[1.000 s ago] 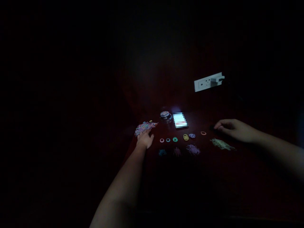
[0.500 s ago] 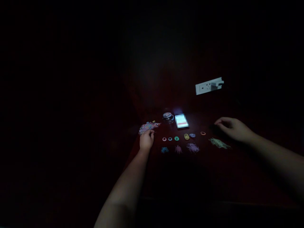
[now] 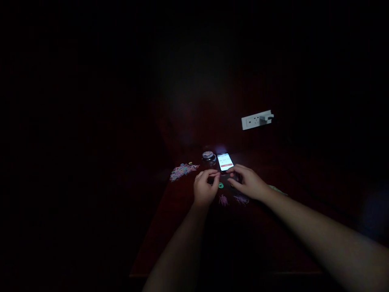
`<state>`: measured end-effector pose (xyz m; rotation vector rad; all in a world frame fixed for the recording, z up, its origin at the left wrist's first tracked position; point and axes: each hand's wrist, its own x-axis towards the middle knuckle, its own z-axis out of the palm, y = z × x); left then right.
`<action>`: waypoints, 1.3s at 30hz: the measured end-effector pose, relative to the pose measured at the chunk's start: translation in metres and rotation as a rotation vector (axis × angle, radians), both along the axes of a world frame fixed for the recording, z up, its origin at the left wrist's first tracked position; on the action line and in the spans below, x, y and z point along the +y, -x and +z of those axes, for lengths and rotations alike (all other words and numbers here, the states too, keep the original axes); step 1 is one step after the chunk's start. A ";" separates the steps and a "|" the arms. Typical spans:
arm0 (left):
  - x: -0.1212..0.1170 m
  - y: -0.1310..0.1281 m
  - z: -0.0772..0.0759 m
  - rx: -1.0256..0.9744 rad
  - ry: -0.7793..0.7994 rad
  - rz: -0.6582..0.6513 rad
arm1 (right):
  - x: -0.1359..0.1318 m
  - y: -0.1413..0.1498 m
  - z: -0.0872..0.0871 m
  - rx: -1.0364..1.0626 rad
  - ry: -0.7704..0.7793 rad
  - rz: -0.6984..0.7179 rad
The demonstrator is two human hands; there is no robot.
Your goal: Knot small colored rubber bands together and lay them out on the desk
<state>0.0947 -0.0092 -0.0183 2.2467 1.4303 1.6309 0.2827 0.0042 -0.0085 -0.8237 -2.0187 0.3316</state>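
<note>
In the head view, most of the frame is sunk in darkness, and a dark red bench (image 3: 170,243) is faintly lit around the lower centre. The left hand (image 3: 206,188) is seen just below the centre of the frame, its thumb and forefinger brought almost together; whether a band is pinched there cannot be told. To its right, the right hand (image 3: 247,182) is held with the thumb and fingers parted by a narrow gap, and no band can be made out in it. The two hands are turned toward each other and kept slightly apart.

Between them a green ring (image 3: 221,185) is seen on the bench. Below it lies a small pink pile (image 3: 223,200) of bands, with a purple pile (image 3: 242,200) to its right, under the right hand. A pale green pile (image 3: 277,190) is partly hidden by the right forearm. Left of centre, a large mixed pile (image 3: 184,171) of coloured bands is spread out.

Above the hands, a lidded jar (image 3: 208,158) is placed beside a lit phone (image 3: 225,162). Toward the upper right, a white socket (image 3: 251,121) is filled at one end by a plug (image 3: 266,117).
</note>
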 end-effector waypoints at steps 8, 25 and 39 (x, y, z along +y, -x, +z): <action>0.000 -0.001 0.002 0.085 -0.079 -0.100 | -0.005 -0.002 -0.003 -0.020 -0.007 0.018; 0.000 0.002 0.000 0.082 -0.112 -0.210 | -0.005 -0.002 -0.008 0.035 0.004 0.059; -0.001 0.002 0.000 0.062 -0.094 -0.230 | -0.003 -0.004 -0.007 -0.013 0.017 0.062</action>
